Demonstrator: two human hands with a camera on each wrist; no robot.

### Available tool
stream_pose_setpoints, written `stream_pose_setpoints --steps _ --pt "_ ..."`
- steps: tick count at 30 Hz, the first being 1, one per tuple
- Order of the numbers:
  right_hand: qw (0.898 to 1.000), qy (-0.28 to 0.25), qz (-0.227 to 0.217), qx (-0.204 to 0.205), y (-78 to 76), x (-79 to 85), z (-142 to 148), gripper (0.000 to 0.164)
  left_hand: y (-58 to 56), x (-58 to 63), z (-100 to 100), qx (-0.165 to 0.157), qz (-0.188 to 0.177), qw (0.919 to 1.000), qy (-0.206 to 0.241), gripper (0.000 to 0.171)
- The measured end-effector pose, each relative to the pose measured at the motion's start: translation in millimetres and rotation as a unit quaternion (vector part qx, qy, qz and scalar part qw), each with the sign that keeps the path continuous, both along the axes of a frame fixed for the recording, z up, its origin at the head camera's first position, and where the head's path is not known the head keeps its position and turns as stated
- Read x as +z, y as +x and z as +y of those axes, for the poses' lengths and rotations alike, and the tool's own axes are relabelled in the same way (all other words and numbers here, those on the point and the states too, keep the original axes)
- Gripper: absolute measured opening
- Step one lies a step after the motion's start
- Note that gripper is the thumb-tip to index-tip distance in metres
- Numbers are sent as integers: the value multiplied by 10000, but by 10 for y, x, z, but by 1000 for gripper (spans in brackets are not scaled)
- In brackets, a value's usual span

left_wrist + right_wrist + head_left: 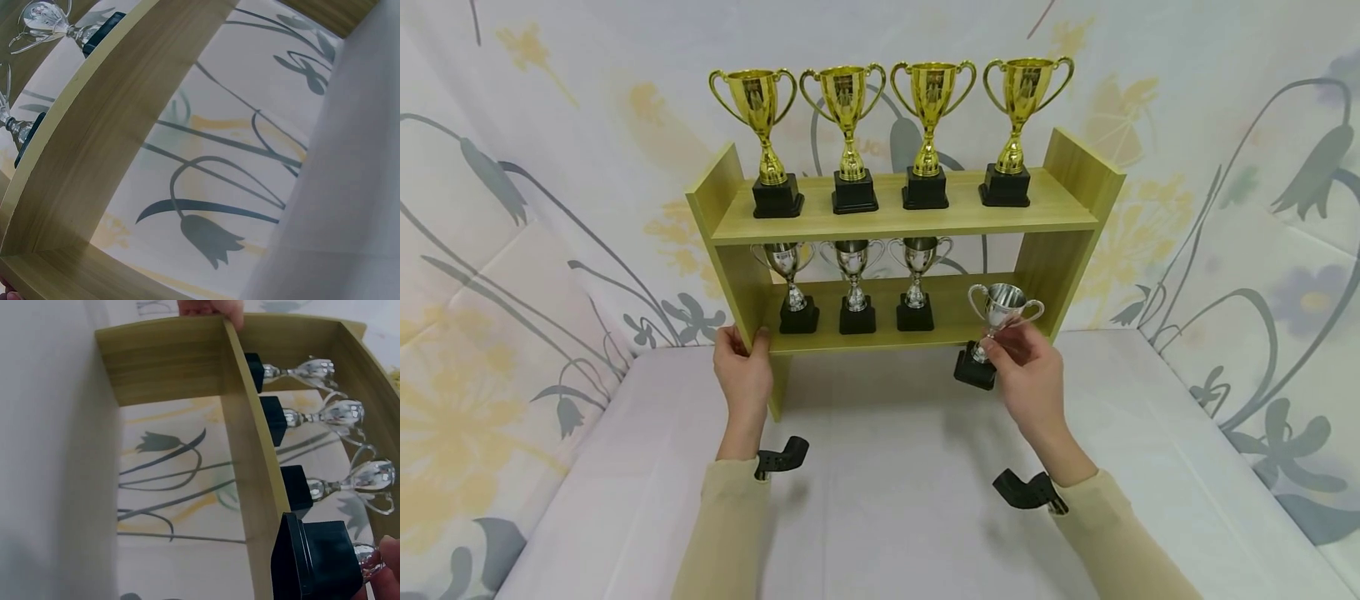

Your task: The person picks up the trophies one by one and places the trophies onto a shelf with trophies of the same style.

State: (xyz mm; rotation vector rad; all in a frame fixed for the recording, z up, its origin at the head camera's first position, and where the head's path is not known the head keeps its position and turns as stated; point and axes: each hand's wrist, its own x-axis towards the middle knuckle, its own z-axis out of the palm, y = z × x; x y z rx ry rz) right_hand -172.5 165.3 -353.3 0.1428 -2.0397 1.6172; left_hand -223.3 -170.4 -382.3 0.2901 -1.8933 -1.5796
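My right hand (1033, 375) pinches a silver trophy cup (1002, 304) by its stem. The cup tilts, its black base (331, 559) in front of the lower shelf board's edge near the right end. My left hand (745, 367) grips the wooden shelf rack (850, 342) at its left side panel, thumb near the lower board's front corner. Three silver trophies stand upright in a row on the lower board: a left one (798, 312), a middle one (857, 315) and a right one (915, 312). In the left wrist view, only fingertips show at the lower left corner.
Several gold trophies, among them a rightmost one (1011, 150), stand upright on the upper board (887, 218). The rack stands on a white-covered table (880, 500), before a flower-printed cloth backdrop (1172, 67). Black wrist mounts (1026, 490) sit on both forearms.
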Motion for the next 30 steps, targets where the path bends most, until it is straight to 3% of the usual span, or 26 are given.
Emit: stream_pose_setpoints --steps 20,30 --pt "9997 -94 238 3 -9 196 67 23 -20 -4 -4 30 -43 10000 20 18" --pt "9998 40 196 -5 -43 204 90 25 -13 -12 -13 20 -24 10000 49 18"
